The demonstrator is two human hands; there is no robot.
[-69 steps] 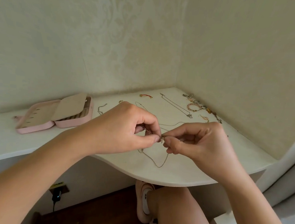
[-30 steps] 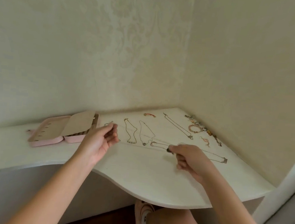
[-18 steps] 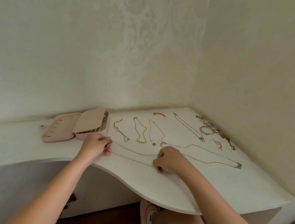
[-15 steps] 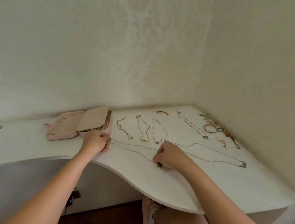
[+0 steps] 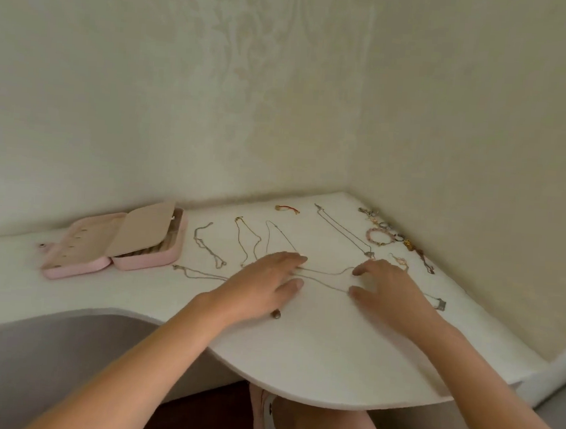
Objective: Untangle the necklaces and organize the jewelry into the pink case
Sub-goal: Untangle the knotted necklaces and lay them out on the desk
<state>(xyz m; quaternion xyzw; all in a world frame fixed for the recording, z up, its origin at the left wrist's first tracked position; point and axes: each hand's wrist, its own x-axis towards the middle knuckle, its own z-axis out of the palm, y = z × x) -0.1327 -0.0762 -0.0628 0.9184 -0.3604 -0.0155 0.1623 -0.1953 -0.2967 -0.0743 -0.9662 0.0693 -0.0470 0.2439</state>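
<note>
Both open and gripping nothing, our left hand (image 5: 263, 280) and right hand (image 5: 384, 286) press the long necklace (image 5: 323, 284) on the surface (image 5: 314, 352) beside the pink case (image 5: 145, 263); we should spread its strands gently.

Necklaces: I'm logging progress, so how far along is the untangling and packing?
Done: four chains lie separated on the table. In hand: left hand and right hand press a long chain flat between them. Left: all of it lies outside the open pink case, bracelets and rings by the wall too.
</note>
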